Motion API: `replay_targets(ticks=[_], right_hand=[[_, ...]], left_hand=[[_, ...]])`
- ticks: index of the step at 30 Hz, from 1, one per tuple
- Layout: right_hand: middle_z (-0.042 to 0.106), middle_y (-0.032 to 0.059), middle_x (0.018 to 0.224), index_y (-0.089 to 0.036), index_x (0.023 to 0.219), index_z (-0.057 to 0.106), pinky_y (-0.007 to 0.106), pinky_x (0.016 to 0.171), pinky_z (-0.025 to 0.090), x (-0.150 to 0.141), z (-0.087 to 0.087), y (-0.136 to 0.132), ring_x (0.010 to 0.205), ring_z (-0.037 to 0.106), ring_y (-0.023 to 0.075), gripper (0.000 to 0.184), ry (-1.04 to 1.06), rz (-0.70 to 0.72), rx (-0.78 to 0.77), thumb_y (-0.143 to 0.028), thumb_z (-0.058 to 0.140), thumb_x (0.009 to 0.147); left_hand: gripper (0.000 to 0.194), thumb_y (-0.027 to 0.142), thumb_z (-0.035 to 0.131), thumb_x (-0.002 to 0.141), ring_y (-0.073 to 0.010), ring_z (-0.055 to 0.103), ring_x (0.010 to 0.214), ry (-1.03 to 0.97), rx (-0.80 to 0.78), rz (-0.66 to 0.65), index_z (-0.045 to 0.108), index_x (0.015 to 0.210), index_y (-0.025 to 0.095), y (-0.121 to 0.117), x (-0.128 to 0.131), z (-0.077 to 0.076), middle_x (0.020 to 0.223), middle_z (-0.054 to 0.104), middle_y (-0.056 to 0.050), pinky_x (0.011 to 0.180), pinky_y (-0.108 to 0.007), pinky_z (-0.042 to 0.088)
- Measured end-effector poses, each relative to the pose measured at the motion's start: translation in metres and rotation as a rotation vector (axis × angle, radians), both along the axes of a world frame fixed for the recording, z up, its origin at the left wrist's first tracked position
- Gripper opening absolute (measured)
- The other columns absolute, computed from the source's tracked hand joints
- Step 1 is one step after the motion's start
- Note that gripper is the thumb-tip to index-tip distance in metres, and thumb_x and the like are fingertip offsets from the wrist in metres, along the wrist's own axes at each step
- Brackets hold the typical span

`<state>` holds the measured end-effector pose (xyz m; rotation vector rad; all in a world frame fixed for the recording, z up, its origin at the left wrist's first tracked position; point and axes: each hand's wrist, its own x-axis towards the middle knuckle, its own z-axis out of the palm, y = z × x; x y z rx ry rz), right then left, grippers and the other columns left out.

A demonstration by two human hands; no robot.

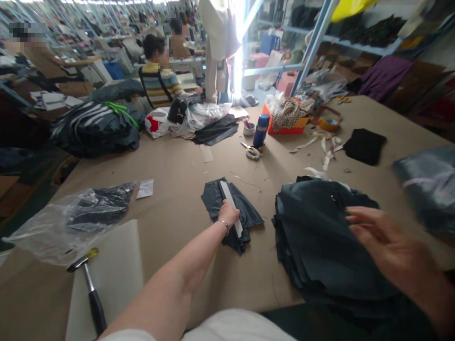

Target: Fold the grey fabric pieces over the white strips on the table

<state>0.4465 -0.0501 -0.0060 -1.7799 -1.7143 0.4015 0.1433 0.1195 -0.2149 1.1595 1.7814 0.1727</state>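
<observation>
My left hand (229,215) is closed on a flat white strip (232,201), which lies slantwise across dark grey fabric pieces (250,208) at the middle of the table. To the right, a thick stack of dark fabric panels (313,237) sits near the front edge, with a small gold-coloured zipper pull (333,198) on its top panel. Over that stack hovers my right hand (387,241), blurred, with bent fingers and thumb slightly apart. I see nothing between them, and whether the fingertips touch the fabric is unclear.
A hammer (90,289) lies on a white board (124,260) at front left, beside a clear plastic bag (71,222). Further back are scissors (252,152), a blue flask (261,130) and an orange box (286,125). A wrapped bundle (430,184) lies right. People sit beyond the table.
</observation>
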Motion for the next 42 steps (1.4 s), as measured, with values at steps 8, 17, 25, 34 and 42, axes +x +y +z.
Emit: replay_targets(ticks=[8, 17, 25, 34, 42], right_hand=[[0.067, 0.0071, 0.099, -0.017, 0.100, 0.064, 0.031, 0.085, 0.049, -0.174, -0.092, 0.054, 0.091, 0.062, 0.0177, 0.023, 0.486, 0.172, -0.342, -0.028, 0.048, 0.088], [0.064, 0.0136, 0.111, -0.013, 0.119, 0.056, 0.040, 0.089, 0.050, -0.245, -0.139, 0.092, 0.100, 0.061, 0.0256, 0.058, 0.730, 0.079, -0.527, -0.050, 0.060, 0.075], [0.062, 0.0128, 0.120, -0.016, 0.129, 0.047, 0.041, 0.103, 0.042, -0.278, -0.123, 0.070, 0.113, 0.057, 0.0246, 0.060, 0.851, 0.202, -0.445, -0.060, 0.039, 0.089], [0.053, 0.0155, 0.128, -0.012, 0.134, 0.046, 0.043, 0.111, 0.036, -0.271, -0.112, 0.055, 0.123, 0.048, 0.0266, 0.060, 0.606, 0.409, -0.468, -0.039, 0.052, 0.081], [0.059, 0.0149, 0.122, -0.014, 0.133, 0.047, 0.044, 0.099, 0.048, -0.261, -0.121, 0.046, 0.112, 0.057, 0.0289, 0.070, 0.607, 0.412, -0.468, -0.039, 0.063, 0.070]], left_hand=[[0.025, 0.012, 0.050, 0.073, -0.0137, 0.058, 0.055, -0.361, -0.072, 0.215, 0.050, 0.097, 0.014, -0.020, -0.029, 0.031, 0.078, 0.062, -0.005, 0.050, -0.025, 0.049], [0.037, 0.025, 0.070, 0.070, -0.0154, 0.063, 0.071, -0.850, 0.032, 0.306, 0.062, 0.104, 0.013, -0.087, -0.068, 0.107, 0.082, 0.067, -0.005, 0.064, -0.024, 0.053], [0.051, 0.053, 0.077, 0.067, -0.0102, 0.057, 0.061, -0.995, -0.071, 0.423, 0.060, 0.095, 0.013, -0.095, -0.093, 0.116, 0.076, 0.060, -0.002, 0.051, -0.020, 0.048], [0.050, 0.055, 0.075, 0.069, -0.0105, 0.055, 0.060, -1.044, -0.075, 0.483, 0.062, 0.086, 0.011, -0.104, -0.100, 0.121, 0.074, 0.062, -0.004, 0.054, -0.021, 0.048], [0.032, 0.008, 0.061, 0.047, -0.0141, 0.056, 0.058, -0.997, -0.014, 0.479, 0.065, 0.078, 0.009, -0.108, -0.091, 0.128, 0.068, 0.063, -0.005, 0.056, -0.025, 0.047]])
